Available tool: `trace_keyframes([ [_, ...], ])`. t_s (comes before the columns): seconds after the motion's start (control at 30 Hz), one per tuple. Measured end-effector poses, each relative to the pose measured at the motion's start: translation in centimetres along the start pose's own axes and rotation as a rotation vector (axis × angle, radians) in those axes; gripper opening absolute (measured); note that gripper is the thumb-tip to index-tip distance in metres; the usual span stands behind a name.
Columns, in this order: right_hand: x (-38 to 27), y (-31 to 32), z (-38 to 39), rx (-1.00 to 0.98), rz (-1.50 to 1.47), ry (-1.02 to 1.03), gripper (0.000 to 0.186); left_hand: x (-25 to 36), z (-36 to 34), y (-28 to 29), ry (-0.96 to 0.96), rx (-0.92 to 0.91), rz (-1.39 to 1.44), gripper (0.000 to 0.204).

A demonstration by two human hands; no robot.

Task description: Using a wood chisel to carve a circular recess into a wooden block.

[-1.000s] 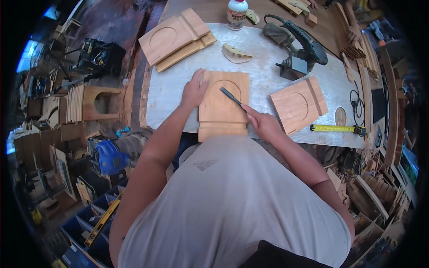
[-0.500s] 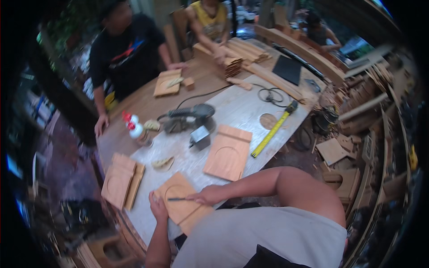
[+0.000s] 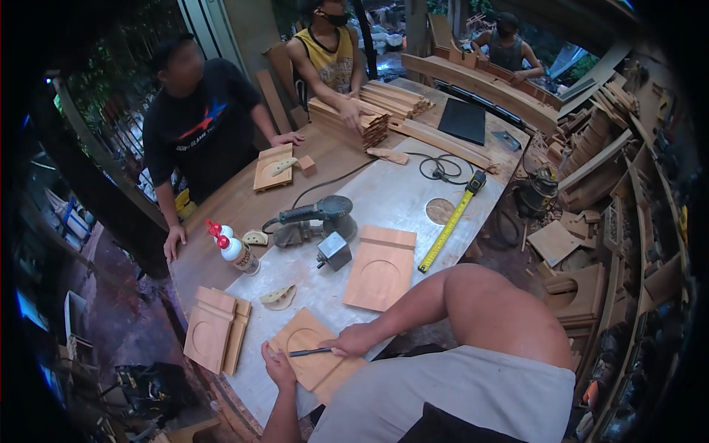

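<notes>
A light wooden board with a round recess and a cross groove lies before me on the metal-topped table. My left hand grips its left edge, fingers closed. My right hand is closed around a narrow, dark-bladed chisel, whose blade reaches flat over the round recess. Part of the board's near end is hidden by my shirt. To the left, two similar grooved boards lie overlapping, and another recessed board rests beyond my right forearm.
Beyond the boards are an electric sander, a metal block, glue bottles, folded sandpaper and an extended tape measure. A co-worker's hand touches stacked wood strips; another person leans on the table's far left.
The view has tilted, so the table sits differently in the picture and is sharper. My hands keep about the same hold on board and chisel.
</notes>
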State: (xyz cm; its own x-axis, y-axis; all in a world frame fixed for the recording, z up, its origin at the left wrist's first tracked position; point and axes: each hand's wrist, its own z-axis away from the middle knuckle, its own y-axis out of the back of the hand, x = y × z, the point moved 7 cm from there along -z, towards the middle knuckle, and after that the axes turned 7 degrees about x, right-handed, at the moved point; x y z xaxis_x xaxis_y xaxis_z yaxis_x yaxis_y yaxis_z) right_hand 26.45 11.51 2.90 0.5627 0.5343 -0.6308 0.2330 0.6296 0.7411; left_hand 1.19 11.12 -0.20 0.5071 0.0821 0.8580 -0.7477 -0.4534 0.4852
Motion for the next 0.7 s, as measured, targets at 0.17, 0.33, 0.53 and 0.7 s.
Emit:
trace_keyframes([
  [0.17,-0.6,0.4,0.3,-0.005,-0.002,0.019,0.055,0.1,0.2,0.4,-0.091,0.023,-0.024,0.051],
  [0.33,-0.5,0.1,0.4,0.015,-0.008,0.013,0.056,-1.1,-0.2,-0.2,-0.016,-0.025,0.088,0.051],
  [0.53,-0.5,-0.3,0.0,0.032,-0.030,0.026,0.056,-0.7,-0.2,-0.2,-0.012,-0.031,0.196,0.051],
  [0.7,-0.6,-0.2,0.1,0.012,-0.017,0.011,0.056,-0.7,-0.2,-0.1,-0.008,-0.026,0.206,0.050],
])
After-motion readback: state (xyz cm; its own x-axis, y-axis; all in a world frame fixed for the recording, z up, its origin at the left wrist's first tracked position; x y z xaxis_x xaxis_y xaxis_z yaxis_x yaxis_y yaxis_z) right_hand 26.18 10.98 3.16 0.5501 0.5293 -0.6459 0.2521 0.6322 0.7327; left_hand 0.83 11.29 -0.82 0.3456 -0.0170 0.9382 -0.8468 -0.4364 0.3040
